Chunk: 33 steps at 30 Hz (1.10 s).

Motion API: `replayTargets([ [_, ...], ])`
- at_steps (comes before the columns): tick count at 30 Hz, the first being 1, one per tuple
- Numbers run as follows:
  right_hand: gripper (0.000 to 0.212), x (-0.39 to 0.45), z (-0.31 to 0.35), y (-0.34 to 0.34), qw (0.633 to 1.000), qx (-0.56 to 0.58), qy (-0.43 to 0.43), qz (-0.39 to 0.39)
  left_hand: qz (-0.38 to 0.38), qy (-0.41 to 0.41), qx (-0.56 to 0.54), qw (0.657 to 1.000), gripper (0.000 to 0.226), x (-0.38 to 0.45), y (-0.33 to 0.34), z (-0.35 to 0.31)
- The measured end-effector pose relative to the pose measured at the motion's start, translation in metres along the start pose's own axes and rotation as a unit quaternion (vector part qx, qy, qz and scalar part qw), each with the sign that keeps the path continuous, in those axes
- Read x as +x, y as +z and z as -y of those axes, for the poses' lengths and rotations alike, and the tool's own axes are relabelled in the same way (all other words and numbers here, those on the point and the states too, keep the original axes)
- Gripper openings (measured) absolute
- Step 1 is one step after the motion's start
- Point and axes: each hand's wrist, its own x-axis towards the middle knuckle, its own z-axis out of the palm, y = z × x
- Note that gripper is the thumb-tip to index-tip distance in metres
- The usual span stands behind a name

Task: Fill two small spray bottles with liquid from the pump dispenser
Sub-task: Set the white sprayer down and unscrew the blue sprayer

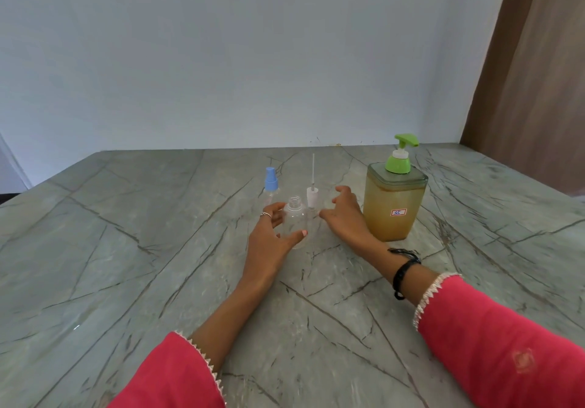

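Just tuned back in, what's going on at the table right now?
The left hand grips an uncapped clear spray bottle standing on the table. Its white sprayer head stands beside it, next to the open right hand. The blue-capped bottle stands behind; the pump dispenser is untouched.

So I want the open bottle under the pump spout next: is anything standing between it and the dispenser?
Yes. The right hand and the upturned white spray head stand between the open bottle, held by the left hand, and the pump dispenser.
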Motion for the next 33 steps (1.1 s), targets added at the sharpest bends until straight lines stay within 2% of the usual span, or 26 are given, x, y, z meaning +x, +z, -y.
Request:
replayTargets([
  [4, 0.039, -0.031, 0.000, -0.017, 0.992, -0.012, -0.102, -0.077, -0.023, -0.010, 0.028, 0.999, 0.063, 0.002, -0.001, 0.002],
  [6, 0.038, -0.039, 0.005, -0.021, 0.992, 0.041, -0.112, -0.034, -0.024, -0.020, 0.037, 0.999, 0.064, 0.003, -0.001, 0.003],
  [8, 0.043, -0.042, 0.009, -0.020, 0.991, 0.080, -0.096, 0.049, -0.015, -0.033, 0.039, 0.999, 0.065, 0.003, -0.001, 0.003],
  [9, 0.047, -0.043, 0.009, -0.018, 0.990, 0.075, -0.090, 0.082, -0.010, -0.036, 0.036, 0.999, 0.066, 0.002, -0.001, 0.003],
  [11, 0.049, -0.043, 0.007, -0.014, 0.989, 0.061, -0.092, 0.100, -0.004, -0.037, 0.026, 0.999, 0.067, 0.001, -0.001, 0.001],
  [18, 0.029, -0.036, -0.005, -0.016, 0.992, 0.063, -0.101, 0.038, 0.057, -0.029, -0.007, 0.998, 0.066, 0.001, 0.002, 0.000],
  [22, 0.032, -0.035, -0.009, -0.018, 0.992, 0.075, -0.097, 0.026, 0.073, -0.022, -0.004, 0.997, 0.060, 0.000, 0.004, 0.000],
  [26, 0.033, -0.041, -0.008, -0.017, 0.986, 0.116, -0.116, -0.040, 0.036, -0.004, 0.012, 0.999, 0.042, -0.002, 0.003, -0.003],
  [29, 0.026, -0.046, -0.002, -0.018, 0.969, 0.125, -0.188, -0.097, -0.020, 0.027, 0.014, 0.999, 0.025, -0.004, 0.000, -0.006],
  [33, 0.021, -0.055, 0.019, -0.015, 0.955, 0.077, -0.277, -0.077, -0.088, 0.046, -0.010, 0.995, 0.020, -0.002, -0.006, -0.007],
])
